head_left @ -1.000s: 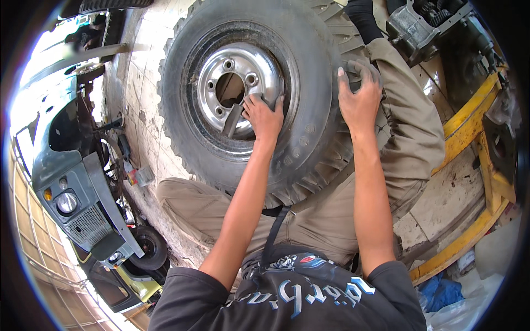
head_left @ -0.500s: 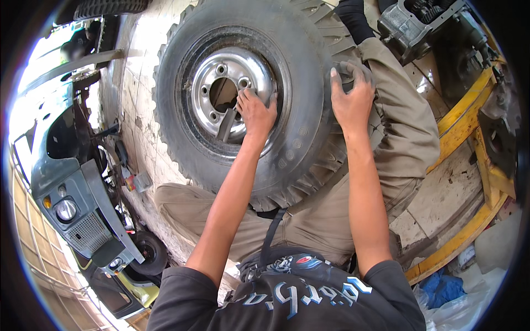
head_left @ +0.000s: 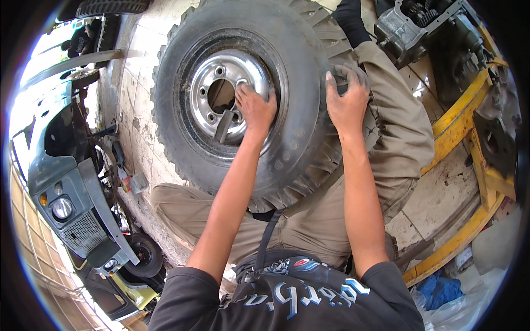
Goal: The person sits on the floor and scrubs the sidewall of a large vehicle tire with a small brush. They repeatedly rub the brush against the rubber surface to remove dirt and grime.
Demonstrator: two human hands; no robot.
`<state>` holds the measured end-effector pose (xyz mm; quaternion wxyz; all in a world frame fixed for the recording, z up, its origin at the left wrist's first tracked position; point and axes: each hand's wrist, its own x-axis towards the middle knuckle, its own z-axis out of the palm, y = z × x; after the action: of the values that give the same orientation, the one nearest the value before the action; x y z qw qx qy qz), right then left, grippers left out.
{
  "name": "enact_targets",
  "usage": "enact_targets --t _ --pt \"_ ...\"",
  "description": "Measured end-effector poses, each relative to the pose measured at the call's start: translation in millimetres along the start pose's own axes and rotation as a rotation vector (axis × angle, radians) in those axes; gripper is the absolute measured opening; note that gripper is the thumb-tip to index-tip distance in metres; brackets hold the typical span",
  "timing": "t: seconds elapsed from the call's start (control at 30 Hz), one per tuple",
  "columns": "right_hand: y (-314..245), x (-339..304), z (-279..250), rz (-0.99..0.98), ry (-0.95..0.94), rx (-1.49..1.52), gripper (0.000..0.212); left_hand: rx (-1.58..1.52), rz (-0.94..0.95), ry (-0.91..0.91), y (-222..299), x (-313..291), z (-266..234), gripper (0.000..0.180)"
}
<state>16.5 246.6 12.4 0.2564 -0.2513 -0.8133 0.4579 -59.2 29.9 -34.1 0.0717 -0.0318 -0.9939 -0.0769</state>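
fingers [head_left: 244, 96] of left hand [head_left: 257, 112] now nearer lug hole [head_left: 240, 82] of wheel [head_left: 301, 91]

The left forearm [head_left: 228, 201] slants far and right; the right forearm [head_left: 361, 198] reaches far, leaning slightly left. The left grip [head_left: 255, 108] has bent fingers, thumb apart; the right grip [head_left: 348, 102] curves into a wide C.

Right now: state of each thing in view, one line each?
Tire: sidewall facing camera, around the wheel
Wheel: centre hole open
Dark strip: slanted across the wheel
Left hand: on the wheel, grip unclear
Right hand: open, at the tire
Gear housing: open, gears exposed
Blue plastic: crumpled
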Motion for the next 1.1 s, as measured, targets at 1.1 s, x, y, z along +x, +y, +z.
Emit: enact_targets --t 1.1 --pt "4.8 3.9 -1.2 0.031 0.038 -0.007 0.03 0.211 0.684 -0.245 5.5 22.8 -35.9 0.023"
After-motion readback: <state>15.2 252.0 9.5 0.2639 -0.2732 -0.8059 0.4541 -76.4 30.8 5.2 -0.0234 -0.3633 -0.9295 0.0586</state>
